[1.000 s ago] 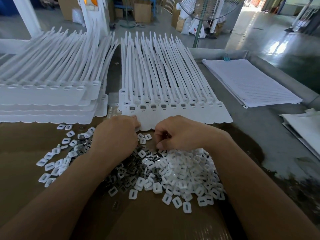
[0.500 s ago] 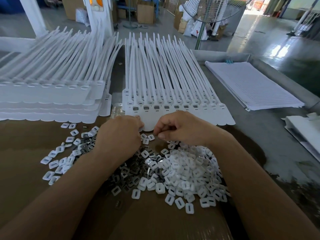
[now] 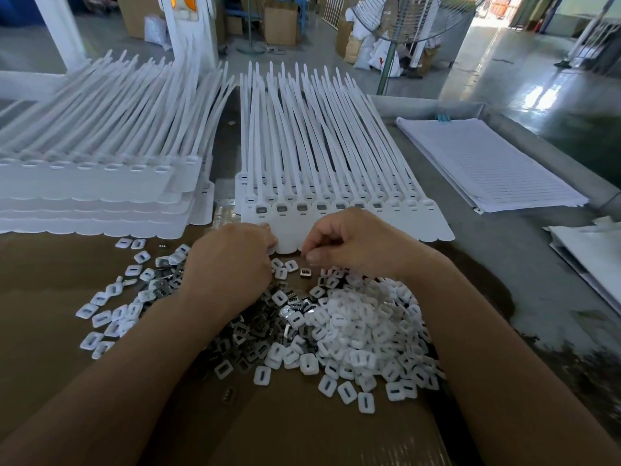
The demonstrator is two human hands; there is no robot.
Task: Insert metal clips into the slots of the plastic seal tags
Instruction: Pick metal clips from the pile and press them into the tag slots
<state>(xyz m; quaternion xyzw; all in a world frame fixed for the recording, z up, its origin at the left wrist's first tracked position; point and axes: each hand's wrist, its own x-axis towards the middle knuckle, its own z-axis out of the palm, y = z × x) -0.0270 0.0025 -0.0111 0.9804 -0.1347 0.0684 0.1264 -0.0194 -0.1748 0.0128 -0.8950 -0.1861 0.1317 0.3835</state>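
- The left hand (image 3: pixel 232 260) hides its fingers behind its knuckles against the seal tags (image 3: pixel 336 183); their grip I cannot tell.
- Brown cardboard (image 3: pixel 40 331) covers the grey table (image 3: pixel 504 264); a fan (image 3: pixel 413 15) stands at 1 o'clock.
- The seal tags lie in a row at 12 o'clock, metal clips (image 3: pixel 248 338) heaped at 6.
- The right hand (image 3: pixel 353 243) curls its fingers under, thumb tip against forefinger.

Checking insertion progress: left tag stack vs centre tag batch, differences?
The left tag stack shows more layers than the centre tag batch. Top slots on the left tag stack look empty; most front slots on the centre tag batch hold grey clips. The left hand and right hand are at the centre tag batch's near edge, none at the left tag stack. Both are white, tails pointing away.
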